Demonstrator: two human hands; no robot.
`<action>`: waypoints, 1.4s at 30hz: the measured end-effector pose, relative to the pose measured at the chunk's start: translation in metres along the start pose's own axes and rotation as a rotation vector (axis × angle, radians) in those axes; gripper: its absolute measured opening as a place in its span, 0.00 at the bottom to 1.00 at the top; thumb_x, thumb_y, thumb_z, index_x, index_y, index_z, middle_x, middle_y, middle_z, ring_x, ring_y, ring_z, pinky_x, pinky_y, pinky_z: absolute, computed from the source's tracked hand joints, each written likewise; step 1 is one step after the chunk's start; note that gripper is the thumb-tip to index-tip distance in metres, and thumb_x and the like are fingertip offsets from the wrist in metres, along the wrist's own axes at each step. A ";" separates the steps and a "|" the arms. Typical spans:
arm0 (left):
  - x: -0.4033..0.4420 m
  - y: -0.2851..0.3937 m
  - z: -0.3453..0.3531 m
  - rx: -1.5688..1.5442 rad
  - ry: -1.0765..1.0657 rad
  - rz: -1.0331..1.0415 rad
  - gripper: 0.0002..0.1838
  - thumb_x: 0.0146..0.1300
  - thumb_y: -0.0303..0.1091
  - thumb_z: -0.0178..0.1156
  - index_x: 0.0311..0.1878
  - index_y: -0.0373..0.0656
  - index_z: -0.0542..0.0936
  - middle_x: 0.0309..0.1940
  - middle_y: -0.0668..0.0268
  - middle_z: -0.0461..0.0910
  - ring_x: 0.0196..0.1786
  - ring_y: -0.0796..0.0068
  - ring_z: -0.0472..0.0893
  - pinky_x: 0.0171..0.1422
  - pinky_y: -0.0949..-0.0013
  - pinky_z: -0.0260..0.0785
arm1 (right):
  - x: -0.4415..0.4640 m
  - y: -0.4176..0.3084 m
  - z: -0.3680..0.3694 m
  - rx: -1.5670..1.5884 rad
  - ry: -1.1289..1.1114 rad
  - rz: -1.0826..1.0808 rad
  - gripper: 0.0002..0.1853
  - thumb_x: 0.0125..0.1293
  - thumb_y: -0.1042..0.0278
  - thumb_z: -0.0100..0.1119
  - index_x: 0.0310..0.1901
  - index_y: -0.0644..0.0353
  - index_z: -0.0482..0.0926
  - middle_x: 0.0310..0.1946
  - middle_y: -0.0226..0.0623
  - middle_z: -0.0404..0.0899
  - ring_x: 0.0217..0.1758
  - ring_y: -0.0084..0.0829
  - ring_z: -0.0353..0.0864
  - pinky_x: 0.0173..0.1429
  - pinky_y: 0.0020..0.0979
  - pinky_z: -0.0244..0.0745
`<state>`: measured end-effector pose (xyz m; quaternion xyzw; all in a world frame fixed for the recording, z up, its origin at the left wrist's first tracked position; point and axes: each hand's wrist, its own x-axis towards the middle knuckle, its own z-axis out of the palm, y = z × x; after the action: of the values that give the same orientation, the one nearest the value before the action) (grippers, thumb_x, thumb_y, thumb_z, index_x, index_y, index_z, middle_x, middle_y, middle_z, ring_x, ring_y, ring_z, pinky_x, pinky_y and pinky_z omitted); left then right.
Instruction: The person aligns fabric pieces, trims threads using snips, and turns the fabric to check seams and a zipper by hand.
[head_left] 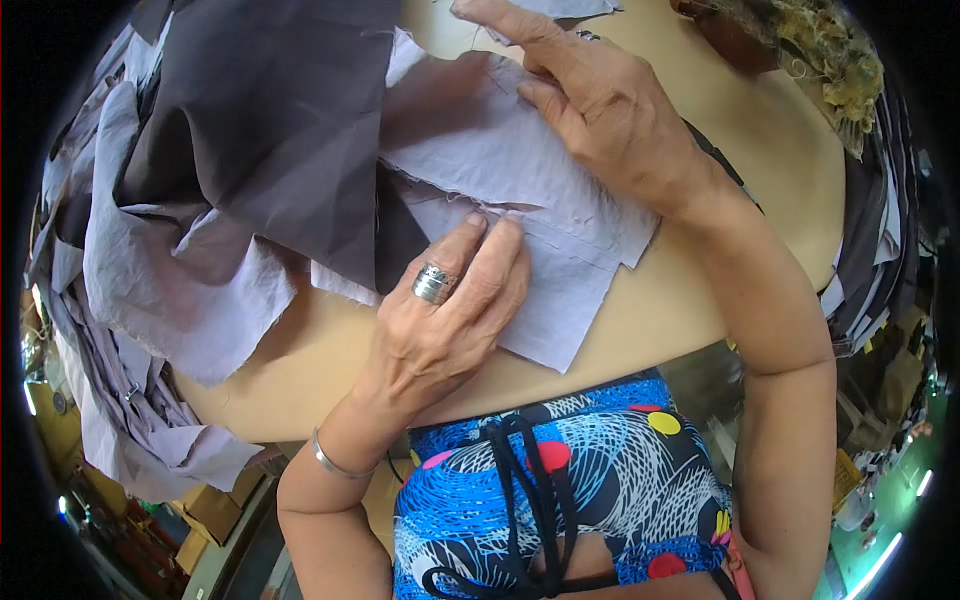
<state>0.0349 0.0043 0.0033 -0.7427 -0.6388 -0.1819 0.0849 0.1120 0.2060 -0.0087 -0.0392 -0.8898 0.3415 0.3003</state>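
A pale lavender cloth piece (560,300) lies on the tan tabletop, with a frayed edge and a narrow slit-like gap across its middle. At that gap, my left hand (450,290) has its fingers close together, fingertips gripping the cloth; its thumb is hidden. My right hand (610,115) is over the cloth's upper right part, index finger stretched out toward the top edge and thumb apart; I see nothing held in it. Its other fingers are partly hidden. Dark grey cloth (270,130) overlaps the lavender piece on the left.
Layered lavender cloth (190,290) hangs over the table's left edge. More dark and pale cloth (880,240) hangs at the right. A narrow black object (722,165) lies beside my right forearm. A brown item with ragged yellowish material (825,60) sits at the upper right.
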 end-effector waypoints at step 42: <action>0.018 -0.011 0.001 0.186 0.043 0.068 0.11 0.48 0.25 0.59 0.38 0.37 0.80 0.41 0.63 0.76 0.32 0.77 0.79 0.34 0.76 0.73 | -0.003 0.001 -0.003 -0.118 -0.099 -0.055 0.32 0.56 0.78 0.57 0.65 0.64 0.64 0.35 0.46 0.80 0.33 0.43 0.80 0.40 0.38 0.74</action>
<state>0.0266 0.0227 0.0082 -0.7488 -0.6253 -0.1349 0.1735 0.1165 0.2076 -0.0087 -0.0155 -0.9227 0.2817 0.2626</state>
